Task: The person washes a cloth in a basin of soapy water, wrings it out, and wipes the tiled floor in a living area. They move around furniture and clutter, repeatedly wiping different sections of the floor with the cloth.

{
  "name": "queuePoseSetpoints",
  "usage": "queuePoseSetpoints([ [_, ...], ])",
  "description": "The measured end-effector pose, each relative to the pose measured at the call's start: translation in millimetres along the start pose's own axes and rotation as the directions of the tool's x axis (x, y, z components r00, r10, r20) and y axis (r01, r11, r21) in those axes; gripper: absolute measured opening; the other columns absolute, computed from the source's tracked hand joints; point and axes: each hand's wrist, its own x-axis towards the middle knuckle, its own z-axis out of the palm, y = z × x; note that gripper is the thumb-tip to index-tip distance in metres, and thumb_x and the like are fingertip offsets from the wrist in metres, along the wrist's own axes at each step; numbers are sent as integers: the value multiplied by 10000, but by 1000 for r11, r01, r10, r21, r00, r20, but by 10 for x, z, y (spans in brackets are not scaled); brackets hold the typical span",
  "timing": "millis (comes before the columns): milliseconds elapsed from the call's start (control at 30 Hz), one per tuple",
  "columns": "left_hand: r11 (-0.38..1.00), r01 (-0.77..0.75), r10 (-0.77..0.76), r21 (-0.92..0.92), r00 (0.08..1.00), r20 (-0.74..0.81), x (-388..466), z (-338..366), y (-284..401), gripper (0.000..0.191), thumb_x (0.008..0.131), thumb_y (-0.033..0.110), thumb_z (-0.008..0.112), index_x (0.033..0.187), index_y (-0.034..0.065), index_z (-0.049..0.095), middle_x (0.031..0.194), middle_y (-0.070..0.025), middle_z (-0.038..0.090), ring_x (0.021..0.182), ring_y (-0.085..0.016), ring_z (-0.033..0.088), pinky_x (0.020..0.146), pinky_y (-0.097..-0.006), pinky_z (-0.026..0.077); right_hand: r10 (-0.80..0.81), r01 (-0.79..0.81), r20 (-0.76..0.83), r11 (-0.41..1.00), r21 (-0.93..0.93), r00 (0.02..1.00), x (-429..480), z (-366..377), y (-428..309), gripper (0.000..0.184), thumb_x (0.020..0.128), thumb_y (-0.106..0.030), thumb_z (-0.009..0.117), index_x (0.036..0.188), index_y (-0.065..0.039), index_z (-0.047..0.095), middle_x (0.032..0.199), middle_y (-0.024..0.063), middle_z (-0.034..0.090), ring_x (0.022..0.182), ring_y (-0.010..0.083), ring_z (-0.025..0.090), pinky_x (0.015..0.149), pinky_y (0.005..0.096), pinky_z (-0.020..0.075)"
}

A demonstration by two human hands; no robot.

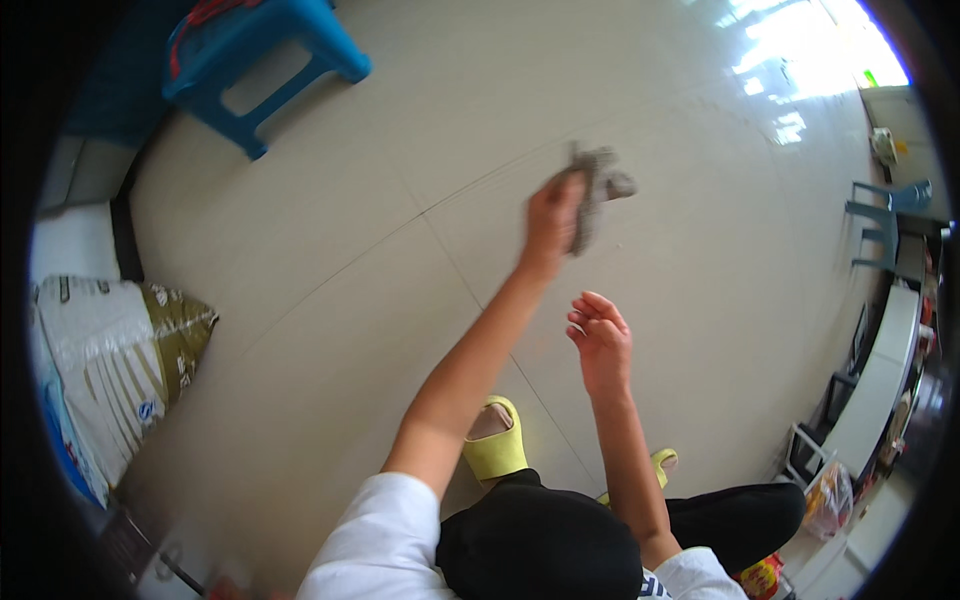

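A crumpled grey-brown cloth [589,199], blurred by motion, is gripped in my left hand [551,217], which reaches out over the tiled floor. Part of the cloth sticks out to the right of my fingers. Nearer to me, my right hand [602,334] hovers with loosely bent fingers and holds nothing that I can see. Below my arms, a yellow-green slipper [499,446] is on one foot. The other slipper [663,465] is partly hidden behind my right forearm.
A blue plastic stool [289,82] stands at the upper left, with something red on it. Filled woven sacks [112,360] lean at the left. Along the right are a grey-blue chair [881,221], a long white surface [874,390] and a plastic bag [831,499]. Glossy floor tiles [360,300] lie between.
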Motion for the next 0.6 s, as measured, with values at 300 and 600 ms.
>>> queuePoseSetpoints([
  [300,752,280,-406,-596,910,-84,-1599,-1123,-212,517,978,432,372,1341,72,449,1303,-63,520,1194,-181,488,1029,-348,361,-378,568,435,402,-718,817,148,764,641,559,817,-177,663,1337,-123,467,1300,196,475,1162,333,472,965,409,428],
  [600,953,111,20,282,905,-424,-1737,-1243,263,611,971,454,298,1441,67,255,1474,-122,290,1325,-286,331,1085,-458,249,-177,766,814,-276,-580,553,131,703,950,447,783,-162,600,1228,-191,564,1321,43,464,1150,272,452,888,417,419],
])
